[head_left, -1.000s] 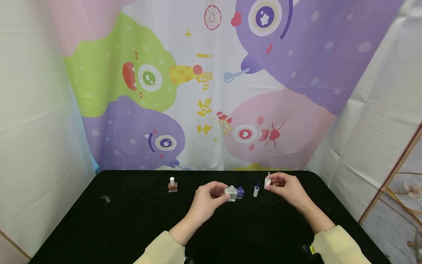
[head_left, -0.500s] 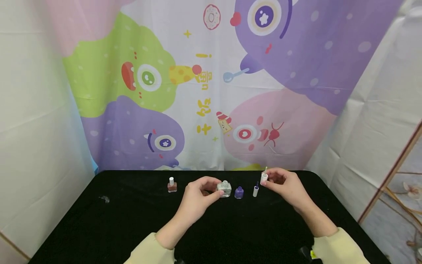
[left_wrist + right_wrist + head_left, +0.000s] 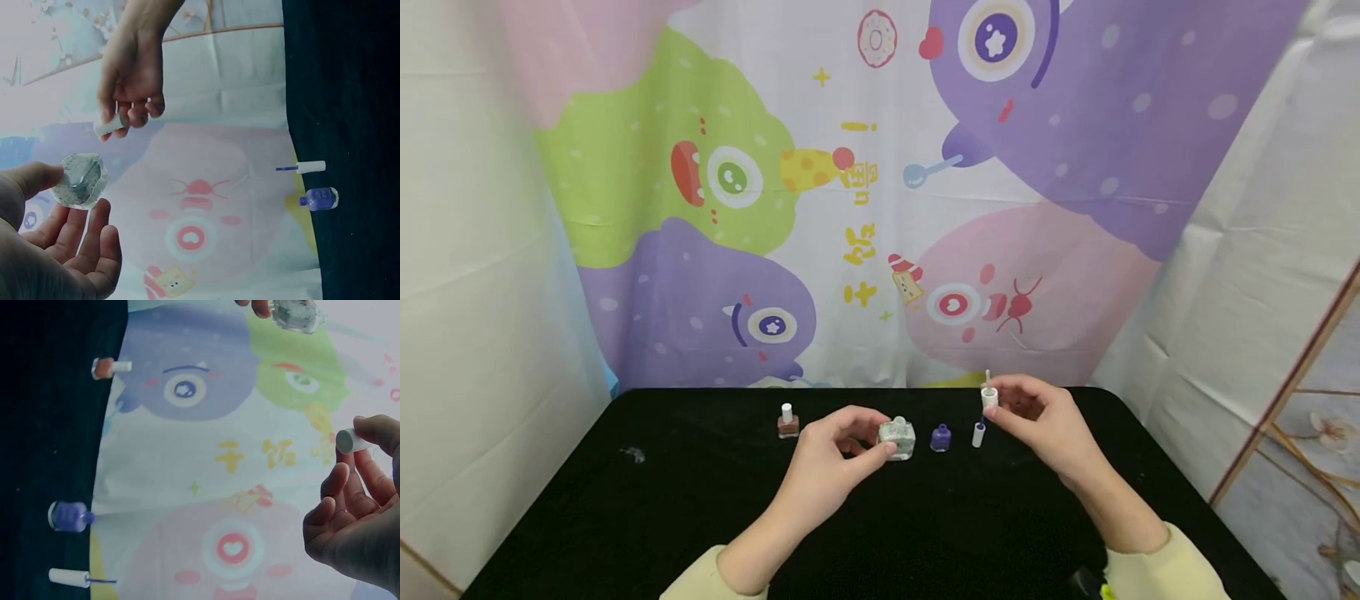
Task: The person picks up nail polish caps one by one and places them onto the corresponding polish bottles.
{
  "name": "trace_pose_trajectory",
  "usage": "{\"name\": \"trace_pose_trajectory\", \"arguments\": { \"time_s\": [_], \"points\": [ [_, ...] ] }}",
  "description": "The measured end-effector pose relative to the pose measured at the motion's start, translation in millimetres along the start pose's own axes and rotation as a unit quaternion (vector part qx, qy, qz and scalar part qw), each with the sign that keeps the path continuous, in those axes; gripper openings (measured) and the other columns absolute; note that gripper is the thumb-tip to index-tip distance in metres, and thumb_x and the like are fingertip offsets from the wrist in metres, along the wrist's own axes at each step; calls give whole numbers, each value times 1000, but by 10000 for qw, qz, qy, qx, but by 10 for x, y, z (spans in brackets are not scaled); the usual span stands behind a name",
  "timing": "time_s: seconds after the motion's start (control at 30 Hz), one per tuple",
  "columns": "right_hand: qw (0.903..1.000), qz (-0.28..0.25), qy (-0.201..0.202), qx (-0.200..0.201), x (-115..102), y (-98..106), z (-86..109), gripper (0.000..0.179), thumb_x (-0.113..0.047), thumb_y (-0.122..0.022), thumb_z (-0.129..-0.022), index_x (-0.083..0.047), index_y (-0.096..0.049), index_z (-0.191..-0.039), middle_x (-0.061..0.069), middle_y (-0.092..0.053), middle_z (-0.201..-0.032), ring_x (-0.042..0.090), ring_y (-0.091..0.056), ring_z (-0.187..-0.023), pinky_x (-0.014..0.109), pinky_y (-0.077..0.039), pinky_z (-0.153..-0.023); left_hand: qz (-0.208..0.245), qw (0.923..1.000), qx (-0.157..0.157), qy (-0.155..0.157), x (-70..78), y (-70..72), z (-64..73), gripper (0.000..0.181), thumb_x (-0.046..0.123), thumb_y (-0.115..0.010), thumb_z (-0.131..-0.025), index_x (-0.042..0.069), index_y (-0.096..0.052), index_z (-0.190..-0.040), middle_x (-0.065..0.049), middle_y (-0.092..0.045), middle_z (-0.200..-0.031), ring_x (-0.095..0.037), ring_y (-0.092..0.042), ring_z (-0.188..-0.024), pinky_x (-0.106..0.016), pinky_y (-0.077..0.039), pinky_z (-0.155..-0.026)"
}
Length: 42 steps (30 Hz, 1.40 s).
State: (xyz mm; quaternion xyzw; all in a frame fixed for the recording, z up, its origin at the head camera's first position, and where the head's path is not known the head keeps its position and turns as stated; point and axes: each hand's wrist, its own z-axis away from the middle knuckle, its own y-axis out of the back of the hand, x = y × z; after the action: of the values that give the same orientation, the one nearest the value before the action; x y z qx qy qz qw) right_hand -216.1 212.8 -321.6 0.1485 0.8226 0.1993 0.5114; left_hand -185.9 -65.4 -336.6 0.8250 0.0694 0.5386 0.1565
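My left hand [image 3: 831, 458] pinches a clear nail polish bottle [image 3: 898, 439] with silvery glitter between thumb and fingers, its neck uncapped and pointing up. My right hand [image 3: 1045, 425] pinches a white nail polish cap [image 3: 989, 398], brush upward, to the right of the bottle and a little higher. Between the hands, an uncapped purple nail polish bottle [image 3: 941, 438] stands on the black table. Beside it a second white cap [image 3: 978, 435] stands with its purple brush up. In the left wrist view the glitter bottle [image 3: 80, 181] and the held cap [image 3: 109, 125] are apart.
A capped brownish-pink nail polish bottle [image 3: 787, 422] stands to the left of my left hand. A pale smudge [image 3: 634, 454] marks the black tabletop [image 3: 880, 533] at far left. A cartoon-printed curtain [image 3: 865, 350] hangs behind the table.
My left hand has carried the glitter bottle leftward, away from the purple bottle. The right hand has moved left and up with its cap, which now overlaps the standing cap's brush in the head view.
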Motion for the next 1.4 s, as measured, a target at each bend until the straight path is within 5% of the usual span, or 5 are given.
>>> {"name": "trace_pose_trajectory", "arguments": {
  "time_s": [0.53,0.83,1.4],
  "points": [
    [9925,-329,1099,-416,-323,-125,99,21,-8,-67,-86,-10,-68,-107,1,-59,-88,12,-51,-71,24,-46,-58,267,9994,-80,180,-19,73,203,20,17,-75,-79,18,-66,-98,2,-68,-89,-11,-63,-79,-25,-53,-71],
    [9947,-212,929,-377,-410,-195,182,20,-11,-73,-82,-16,-63,-98,0,-61,-86,13,-53,-72,25,-47,-61,508,9987,-10,58,-65,-6,242,20,17,-75,-80,17,-66,-98,1,-67,-91,-13,-63,-82,-26,-53,-71],
    [9864,-433,1411,-726,-390,-335,206,19,-6,-69,-84,-17,-63,-99,-1,-63,-94,12,-54,-75,25,-48,-61,586,9981,15,190,-145,-189,325,22,20,-76,-79,22,-66,-98,4,-66,-92,-13,-61,-84,-24,-52,-72]
  ]
}}
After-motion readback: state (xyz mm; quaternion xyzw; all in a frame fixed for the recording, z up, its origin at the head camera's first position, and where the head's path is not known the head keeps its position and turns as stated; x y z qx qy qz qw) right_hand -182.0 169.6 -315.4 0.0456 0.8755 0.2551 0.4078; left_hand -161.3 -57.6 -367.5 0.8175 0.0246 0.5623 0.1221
